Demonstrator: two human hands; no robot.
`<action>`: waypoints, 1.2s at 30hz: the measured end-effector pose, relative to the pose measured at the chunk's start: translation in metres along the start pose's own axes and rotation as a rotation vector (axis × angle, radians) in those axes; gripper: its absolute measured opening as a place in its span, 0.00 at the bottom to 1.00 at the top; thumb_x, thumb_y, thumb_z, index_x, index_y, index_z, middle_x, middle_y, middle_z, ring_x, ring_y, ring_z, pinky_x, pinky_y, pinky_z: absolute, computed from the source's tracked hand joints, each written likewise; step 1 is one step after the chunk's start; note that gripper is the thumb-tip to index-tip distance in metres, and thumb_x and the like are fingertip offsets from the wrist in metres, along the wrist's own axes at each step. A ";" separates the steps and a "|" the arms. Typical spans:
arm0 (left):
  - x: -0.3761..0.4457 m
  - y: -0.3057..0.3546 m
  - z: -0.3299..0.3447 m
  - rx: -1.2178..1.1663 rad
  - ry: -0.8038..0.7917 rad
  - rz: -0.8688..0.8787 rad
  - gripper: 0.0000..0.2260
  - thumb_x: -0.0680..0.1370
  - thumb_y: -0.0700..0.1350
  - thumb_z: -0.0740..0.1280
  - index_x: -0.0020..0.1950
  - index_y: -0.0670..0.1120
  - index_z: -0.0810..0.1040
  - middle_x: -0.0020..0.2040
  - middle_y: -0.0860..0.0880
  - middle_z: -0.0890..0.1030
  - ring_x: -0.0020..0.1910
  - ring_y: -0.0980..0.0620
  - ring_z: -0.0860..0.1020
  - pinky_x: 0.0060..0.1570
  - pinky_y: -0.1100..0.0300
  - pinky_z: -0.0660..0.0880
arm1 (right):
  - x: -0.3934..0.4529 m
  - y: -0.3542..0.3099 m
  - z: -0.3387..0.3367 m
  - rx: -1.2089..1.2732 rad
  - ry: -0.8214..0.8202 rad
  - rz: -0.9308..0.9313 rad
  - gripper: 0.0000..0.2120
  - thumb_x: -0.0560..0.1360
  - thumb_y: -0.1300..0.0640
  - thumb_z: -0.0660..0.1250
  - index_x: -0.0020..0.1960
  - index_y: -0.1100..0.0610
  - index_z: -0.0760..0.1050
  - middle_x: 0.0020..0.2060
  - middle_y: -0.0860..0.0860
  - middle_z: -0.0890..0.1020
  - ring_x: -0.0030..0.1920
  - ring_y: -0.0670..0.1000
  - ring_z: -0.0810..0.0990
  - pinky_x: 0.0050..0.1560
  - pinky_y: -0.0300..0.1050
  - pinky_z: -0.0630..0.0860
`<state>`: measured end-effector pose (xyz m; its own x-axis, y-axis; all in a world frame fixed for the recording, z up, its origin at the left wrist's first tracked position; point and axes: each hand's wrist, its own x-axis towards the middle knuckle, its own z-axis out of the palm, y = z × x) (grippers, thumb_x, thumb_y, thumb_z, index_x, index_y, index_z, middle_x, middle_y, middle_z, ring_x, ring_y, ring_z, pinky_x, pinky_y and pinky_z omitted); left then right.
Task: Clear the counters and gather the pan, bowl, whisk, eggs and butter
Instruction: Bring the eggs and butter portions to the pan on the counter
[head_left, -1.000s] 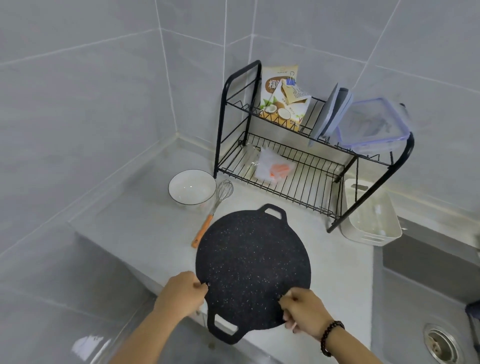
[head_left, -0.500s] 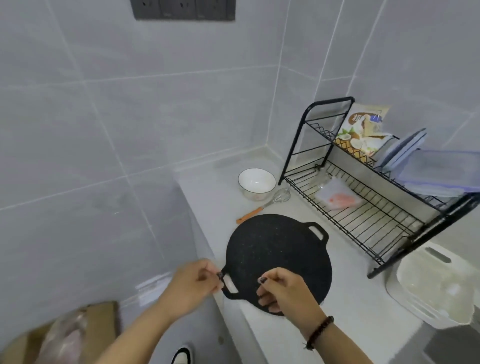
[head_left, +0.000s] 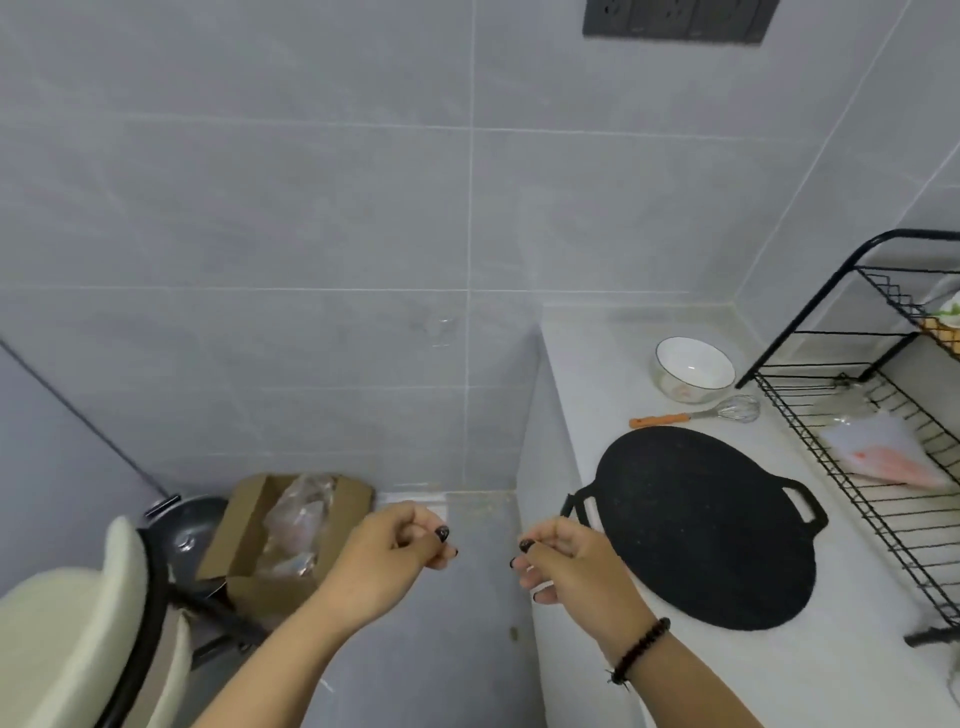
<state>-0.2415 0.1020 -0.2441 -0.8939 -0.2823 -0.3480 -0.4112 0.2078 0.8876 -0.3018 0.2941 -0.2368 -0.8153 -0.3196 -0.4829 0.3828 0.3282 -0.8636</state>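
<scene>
The flat black pan (head_left: 717, 525) with two loop handles lies on the white counter (head_left: 597, 364), its near handle jutting over the counter's left edge. Behind it a whisk (head_left: 696, 414) with an orange handle lies flat, next to a white bowl (head_left: 693, 369) standing upright. My right hand (head_left: 571, 566) hovers just left of the pan's near handle, fingers loosely curled, holding nothing. My left hand (head_left: 389, 556) hangs over the floor further left, also loosely curled with nothing in it. No eggs or butter are in view.
A black wire dish rack (head_left: 883, 415) stands on the counter's right side with a plastic bag (head_left: 883, 457) on its lower shelf. On the floor to the left are a cardboard box (head_left: 249, 519), a dark wok (head_left: 192, 525) and a cream chair (head_left: 67, 639).
Both hands have let go of the pan, which now rests on the counter. My view has swung left toward the floor and the wall.
</scene>
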 end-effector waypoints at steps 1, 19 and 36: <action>-0.010 -0.007 -0.013 -0.011 0.033 -0.008 0.03 0.78 0.39 0.67 0.45 0.41 0.79 0.40 0.47 0.86 0.40 0.54 0.85 0.40 0.65 0.74 | 0.000 -0.001 0.014 -0.016 -0.032 0.003 0.06 0.76 0.66 0.63 0.45 0.59 0.77 0.36 0.53 0.84 0.31 0.47 0.79 0.32 0.37 0.74; -0.242 -0.188 -0.261 -0.214 0.468 -0.264 0.03 0.78 0.38 0.67 0.47 0.43 0.80 0.39 0.48 0.86 0.42 0.53 0.84 0.44 0.62 0.76 | -0.114 0.012 0.363 -0.215 -0.487 -0.045 0.06 0.76 0.66 0.61 0.47 0.59 0.77 0.36 0.51 0.82 0.32 0.46 0.79 0.35 0.38 0.75; -0.352 -0.282 -0.416 -0.310 0.690 -0.378 0.04 0.79 0.39 0.65 0.49 0.45 0.80 0.41 0.52 0.86 0.40 0.58 0.84 0.47 0.61 0.76 | -0.161 0.018 0.592 -0.259 -0.665 -0.031 0.06 0.75 0.68 0.62 0.47 0.61 0.76 0.36 0.53 0.81 0.32 0.48 0.79 0.34 0.39 0.74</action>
<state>0.2633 -0.2466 -0.2467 -0.3553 -0.8109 -0.4650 -0.5026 -0.2537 0.8265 0.0934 -0.1747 -0.2604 -0.3546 -0.7797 -0.5160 0.1806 0.4843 -0.8560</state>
